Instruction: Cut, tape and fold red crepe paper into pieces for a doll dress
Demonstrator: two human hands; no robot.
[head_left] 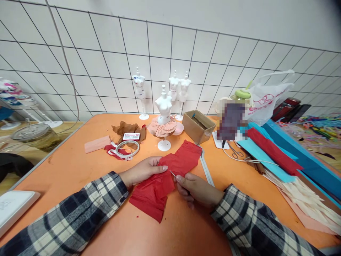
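Observation:
A crumpled sheet of red crepe paper (183,158) hangs over the orange table in front of me. My left hand (145,170) pinches it near the middle, thumb on top. My right hand (195,187) is closed around a thin pointed metal tool (172,173); only its tip shows, touching or close to the paper, and its handle is hidden in my fingers. Just beyond stands a small white dress form (163,105) wearing a ruffled pink paper skirt (161,128).
Rolls of tape (127,149), a small labelled box (131,136) and brown paper scraps (121,128) lie to the left. A cardboard box (198,129) stands behind. On the right are scissors (236,151), a cable and stacked coloured paper (274,153). More dress forms (140,87) line the wall.

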